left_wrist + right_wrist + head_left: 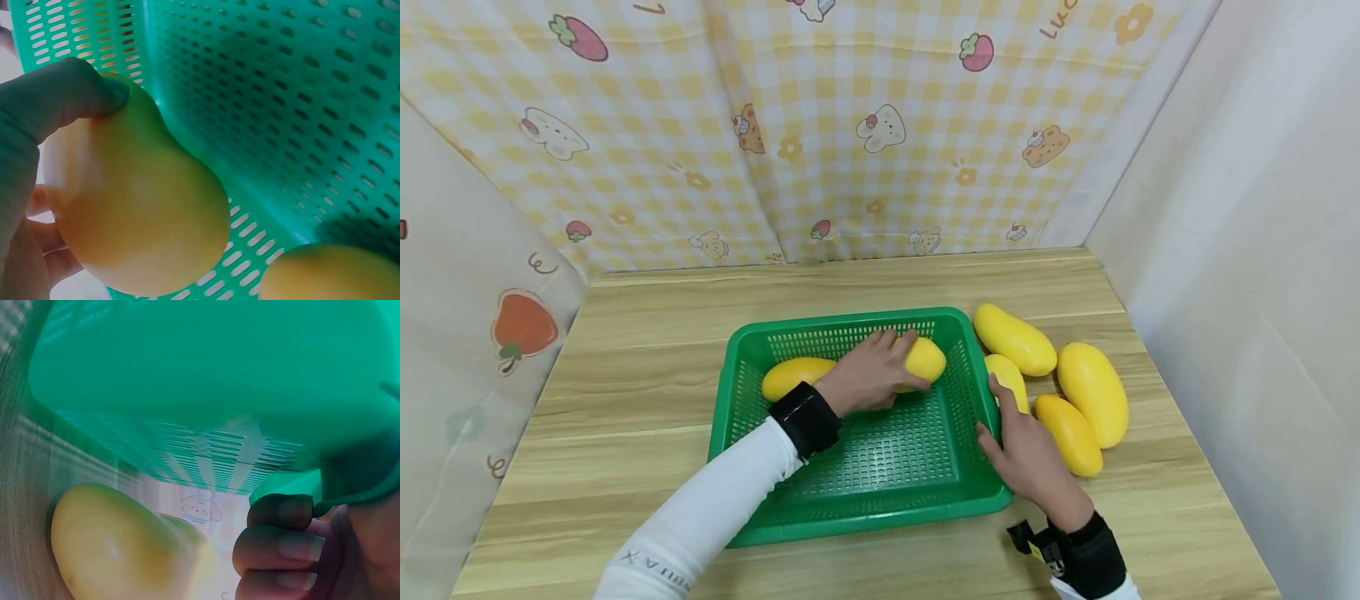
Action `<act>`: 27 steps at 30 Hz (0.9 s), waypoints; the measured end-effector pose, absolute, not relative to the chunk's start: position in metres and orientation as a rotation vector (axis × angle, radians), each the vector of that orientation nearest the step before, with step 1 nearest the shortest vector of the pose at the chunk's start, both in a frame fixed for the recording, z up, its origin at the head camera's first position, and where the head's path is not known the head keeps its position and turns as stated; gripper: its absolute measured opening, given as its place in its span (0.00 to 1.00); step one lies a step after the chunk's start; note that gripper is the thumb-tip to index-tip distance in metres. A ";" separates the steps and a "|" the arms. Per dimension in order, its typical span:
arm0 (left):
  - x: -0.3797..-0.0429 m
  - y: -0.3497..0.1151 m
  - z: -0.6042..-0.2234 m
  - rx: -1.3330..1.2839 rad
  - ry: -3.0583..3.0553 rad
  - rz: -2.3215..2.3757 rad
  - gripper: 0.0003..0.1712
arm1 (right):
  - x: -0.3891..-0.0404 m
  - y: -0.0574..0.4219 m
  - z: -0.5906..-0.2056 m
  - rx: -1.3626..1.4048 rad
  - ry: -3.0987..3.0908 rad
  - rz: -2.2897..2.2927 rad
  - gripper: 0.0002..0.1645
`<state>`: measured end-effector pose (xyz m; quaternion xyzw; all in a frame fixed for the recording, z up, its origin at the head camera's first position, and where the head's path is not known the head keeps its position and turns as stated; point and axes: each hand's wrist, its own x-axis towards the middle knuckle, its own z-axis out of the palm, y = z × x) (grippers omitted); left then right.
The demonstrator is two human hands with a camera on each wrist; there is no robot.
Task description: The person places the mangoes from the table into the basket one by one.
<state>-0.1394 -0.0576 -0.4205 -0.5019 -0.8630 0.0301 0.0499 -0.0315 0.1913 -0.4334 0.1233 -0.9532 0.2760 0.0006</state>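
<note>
My left hand (pixel 872 371) reaches into a green plastic basket (pixel 880 532) and grips a yellow mango (pixel 927 360) near its back right corner. In the left wrist view the thumb (pixel 94 94) presses the top of that mango (pixel 144 200), with fingers round its far side. A second mango (pixel 793 377) lies in the basket at the back left, partly behind the hand. My right hand (pixel 1030 454) holds the basket's right rim, its curled fingers (pixel 275 547) under the lip in the right wrist view. One mango (pixel 1009 382) lies just outside that rim.
More mangoes lie on the wooden table (pixel 625 375) right of the basket: one at the back (pixel 1015 340), one at the far right (pixel 1093 392) and one nearer (pixel 1070 433). A checked curtain (pixel 820 150) hangs behind, and a white sheet (pixel 1247 275) stands along the right edge.
</note>
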 end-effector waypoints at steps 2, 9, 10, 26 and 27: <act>-0.141 -0.057 -0.424 -1.528 -2.627 0.101 0.27 | -0.032 0.191 -0.434 0.388 -2.992 0.867 0.42; -0.144 -0.059 -0.433 -1.532 -2.617 0.156 0.27 | -0.032 0.191 -0.434 0.394 -2.983 0.866 0.42; -0.144 -0.059 -0.434 -1.536 -2.608 0.161 0.27 | -0.032 0.191 -0.434 0.393 -2.982 0.865 0.42; -0.149 -0.055 -0.449 -1.599 -2.540 0.138 0.24 | -0.031 0.191 -0.435 0.388 -2.978 0.860 0.43; -0.149 -0.055 -0.449 -1.601 -2.542 0.136 0.24 | -0.031 0.191 -0.435 0.383 -2.980 0.856 0.43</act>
